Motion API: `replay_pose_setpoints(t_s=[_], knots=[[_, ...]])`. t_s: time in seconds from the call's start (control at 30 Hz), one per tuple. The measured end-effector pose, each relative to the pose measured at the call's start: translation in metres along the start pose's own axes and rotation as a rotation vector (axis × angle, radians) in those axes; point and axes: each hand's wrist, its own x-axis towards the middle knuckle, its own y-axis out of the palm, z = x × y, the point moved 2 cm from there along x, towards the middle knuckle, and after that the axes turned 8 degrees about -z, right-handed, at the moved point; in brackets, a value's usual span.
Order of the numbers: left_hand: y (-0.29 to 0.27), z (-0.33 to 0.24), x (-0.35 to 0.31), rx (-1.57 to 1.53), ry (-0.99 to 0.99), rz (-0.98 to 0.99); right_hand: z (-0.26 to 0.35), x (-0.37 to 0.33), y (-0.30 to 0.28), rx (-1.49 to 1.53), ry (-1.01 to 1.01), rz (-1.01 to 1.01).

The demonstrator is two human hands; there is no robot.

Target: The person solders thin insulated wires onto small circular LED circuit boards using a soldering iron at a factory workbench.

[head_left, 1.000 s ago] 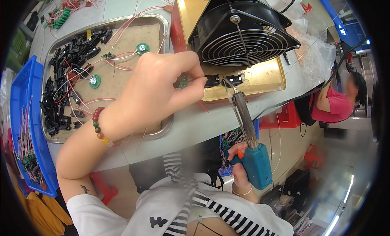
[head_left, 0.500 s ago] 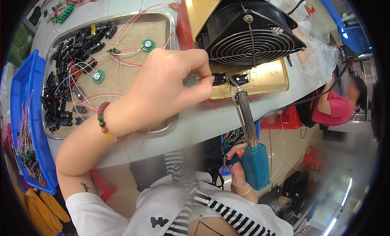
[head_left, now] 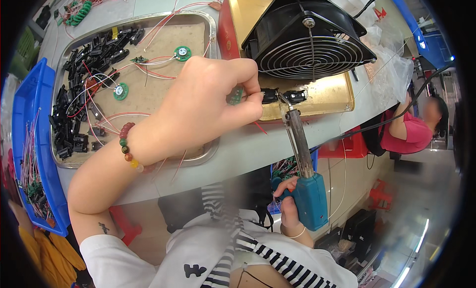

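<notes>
My left hand (head_left: pixel 198 97) is closed in a pinch, thumb against forefinger, on a thin wire mostly hidden by the fingertips. Through the loop of the fingers shows part of a small green circuit board (head_left: pixel 235 95); a red wire end sticks out below. Right beside the fingertips is a black plastic part (head_left: pixel 269 95), and a second black part (head_left: pixel 296 96) lies to its right on the gold tin lid (head_left: pixel 327 97). My right hand (head_left: pixel 290 208) grips the teal handle of a soldering gun (head_left: pixel 311 201), forefinger at the trigger. Its bent tip reaches between the black parts; exact contact cannot be made out.
A black fan (head_left: pixel 310 45) with a wire guard stands over the tin. At left, a metal tray (head_left: pixel 214 50) holds many black parts, round green speaker-like pieces (head_left: pixel 182 53) and wires. A blue bin (head_left: pixel 49 154) stands further left. Another person (head_left: pixel 414 129) sits at right.
The soldering gun's handle has shifted very slightly left, its tip still at the black parts. My left hand keeps its pinch. The whole view has shifted a little.
</notes>
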Motion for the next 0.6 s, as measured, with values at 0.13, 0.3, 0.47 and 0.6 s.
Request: replay_pose_setpoints(t_s=[0.13, 0.3, 0.47, 0.6], knots=[[-0.0001, 0.0, 0.0004, -0.005, 0.008, -0.01, -0.0026, -0.0012, -0.0017, -0.004, -0.002, 0.064], [0.0005, -0.0001, 0.0003, -0.006, 0.003, 0.001, -0.0064, -0.0037, -0.0022, 0.138, 0.149, -0.032], [0.0005, 0.0002, -0.0003, 0.006, -0.008, 0.01, -0.006, -0.0039, 0.0009, 0.067, 0.109, -0.014], [0.0009, 0.0009, -0.0004, -0.006, -0.002, 0.006, -0.0065, -0.0027, 0.0019, -0.015, 0.082, 0.004]])
